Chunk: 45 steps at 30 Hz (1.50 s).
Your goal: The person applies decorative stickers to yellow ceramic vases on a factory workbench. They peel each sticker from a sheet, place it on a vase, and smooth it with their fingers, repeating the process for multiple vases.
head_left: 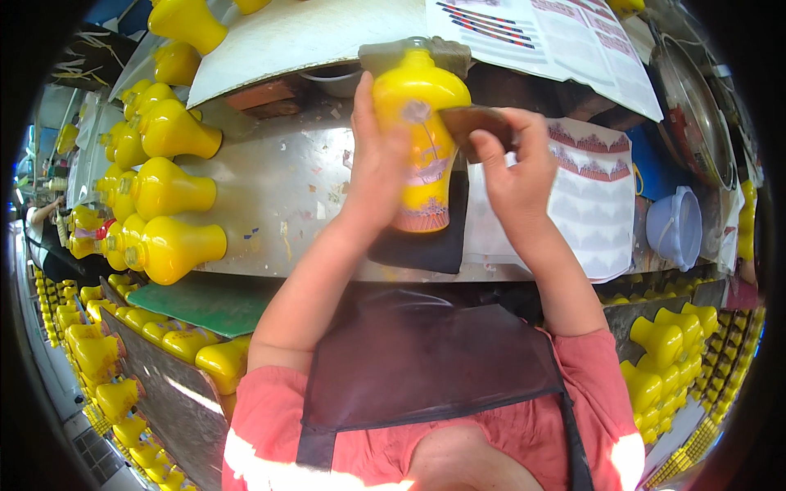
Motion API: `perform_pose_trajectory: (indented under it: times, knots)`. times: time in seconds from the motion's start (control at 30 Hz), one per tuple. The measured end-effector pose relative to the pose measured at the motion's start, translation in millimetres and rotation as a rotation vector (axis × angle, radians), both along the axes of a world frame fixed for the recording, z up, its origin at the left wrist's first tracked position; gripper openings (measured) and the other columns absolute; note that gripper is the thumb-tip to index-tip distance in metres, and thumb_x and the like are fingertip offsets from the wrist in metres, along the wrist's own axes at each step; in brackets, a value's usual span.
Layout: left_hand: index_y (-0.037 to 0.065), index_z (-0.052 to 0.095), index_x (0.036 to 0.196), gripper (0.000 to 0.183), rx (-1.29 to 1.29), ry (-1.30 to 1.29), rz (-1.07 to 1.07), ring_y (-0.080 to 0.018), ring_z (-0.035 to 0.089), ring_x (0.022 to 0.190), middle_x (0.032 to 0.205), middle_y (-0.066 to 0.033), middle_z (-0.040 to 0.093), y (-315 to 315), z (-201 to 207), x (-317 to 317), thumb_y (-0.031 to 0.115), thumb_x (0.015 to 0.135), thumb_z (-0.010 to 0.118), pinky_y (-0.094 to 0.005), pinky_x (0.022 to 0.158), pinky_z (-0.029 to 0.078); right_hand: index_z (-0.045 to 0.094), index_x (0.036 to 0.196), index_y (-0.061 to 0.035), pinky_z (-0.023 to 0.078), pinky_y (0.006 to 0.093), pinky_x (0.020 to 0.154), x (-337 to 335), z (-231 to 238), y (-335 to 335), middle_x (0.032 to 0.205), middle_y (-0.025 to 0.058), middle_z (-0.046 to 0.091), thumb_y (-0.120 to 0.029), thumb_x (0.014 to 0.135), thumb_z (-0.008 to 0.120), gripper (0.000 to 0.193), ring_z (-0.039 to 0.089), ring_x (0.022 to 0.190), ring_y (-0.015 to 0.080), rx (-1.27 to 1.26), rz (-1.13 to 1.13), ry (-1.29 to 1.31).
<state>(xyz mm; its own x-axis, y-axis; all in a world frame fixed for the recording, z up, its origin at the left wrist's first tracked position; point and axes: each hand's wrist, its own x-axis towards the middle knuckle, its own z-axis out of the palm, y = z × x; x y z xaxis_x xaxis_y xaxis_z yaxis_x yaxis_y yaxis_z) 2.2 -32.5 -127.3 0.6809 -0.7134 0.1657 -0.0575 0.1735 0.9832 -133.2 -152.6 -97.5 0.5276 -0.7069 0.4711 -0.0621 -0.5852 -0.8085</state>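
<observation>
A glossy yellow vase-shaped bottle (417, 92) lies before me, its narrow neck pointing away over a grey cloth-like rest (450, 56). Printed flower and purple-pink designs show on its side, with a patterned band round its base. My left hand (381, 164) holds the bottle's left side, its fingers partly blurred. In my right hand (520, 155), a flat brown scraper-like piece (471, 123) is pinched between thumb and fingers, its edge against the bottle's right shoulder. Under the bottle's base lies a black pad (442, 255).
Sheets of printed decals (594, 221) lie right of the bottle, with more sheets (565, 49) on a raised board behind. A lavender bucket (675, 227) stands at the right. Several yellow bottles (176, 192) line the metal table's (270, 221) left side. A person (41, 221) is far left.
</observation>
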Motion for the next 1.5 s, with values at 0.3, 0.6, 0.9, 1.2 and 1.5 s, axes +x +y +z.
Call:
perform_pose_trajectory:
  times: [0.3, 0.6, 0.9, 1.2, 1.5]
  knots:
    - [0.004, 0.008, 0.162, 0.122, 0.193, -0.223, 0.063, -0.0446, 0.038, 0.144, 0.156, -0.0279, 0.028, -1.2, 5.2, -1.5, 0.021, 0.071, 0.087, -0.0482, 0.118, 0.038, 0.062, 0.123, -0.0040, 0.057, 0.0298, 0.075, 26.2, 33.5, -20.0, 0.107, 0.0116, 0.070, -0.005, 0.089, 0.077, 0.037, 0.072, 0.089, 0.0205, -0.285, 0.043, 0.042]
    - [-0.004, 0.006, 0.160, 0.115, 0.363, -0.725, 0.213, -0.0532, 0.028, 0.147, 0.159, -0.0351, 0.020, -2.8, 22.0, -18.1, 0.029, 0.082, 0.083, -0.0534, 0.120, 0.031, 0.065, 0.118, -0.0063, 0.059, 0.0373, 0.073, 47.9, 61.3, -33.4, 0.098, 0.0147, 0.075, -0.010, 0.092, 0.071, 0.027, 0.075, 0.084, 0.0318, -0.249, 0.049, 0.115]
    - [-0.008, 0.007, 0.159, 0.109, 0.365, -0.659, 0.203, -0.0561, 0.025, 0.148, 0.161, -0.0390, 0.017, -3.6, 23.9, -21.9, 0.028, 0.087, 0.080, -0.0534, 0.122, 0.028, 0.070, 0.113, -0.0070, 0.057, 0.0353, 0.075, 76.5, 80.9, -47.6, 0.093, 0.0142, 0.072, -0.015, 0.092, 0.068, 0.022, 0.072, 0.085, 0.0334, -0.521, 0.305, 0.229]
    - [-0.010, 0.005, 0.158, 0.111, 0.352, -0.678, 0.230, -0.0554, 0.027, 0.147, 0.160, -0.0390, 0.018, -5.4, 29.3, -28.4, 0.023, 0.084, 0.082, -0.0531, 0.122, 0.027, 0.071, 0.113, -0.0030, 0.056, 0.0357, 0.075, 81.7, 101.7, -49.7, 0.094, 0.0152, 0.074, -0.010, 0.091, 0.070, 0.023, 0.072, 0.082, 0.0310, -0.610, 0.510, 0.353]
    - [-0.010, 0.013, 0.157, 0.105, 0.342, -0.676, 0.251, -0.0536, 0.031, 0.144, 0.158, -0.0370, 0.024, -5.3, 29.0, -23.8, 0.030, 0.086, 0.080, -0.0541, 0.120, 0.029, 0.071, 0.100, -0.0023, 0.055, 0.0488, 0.079, 98.0, 86.3, -53.4, 0.089, 0.0213, 0.071, -0.019, 0.091, 0.064, 0.020, 0.069, 0.086, 0.0416, -0.615, 0.371, 0.367]
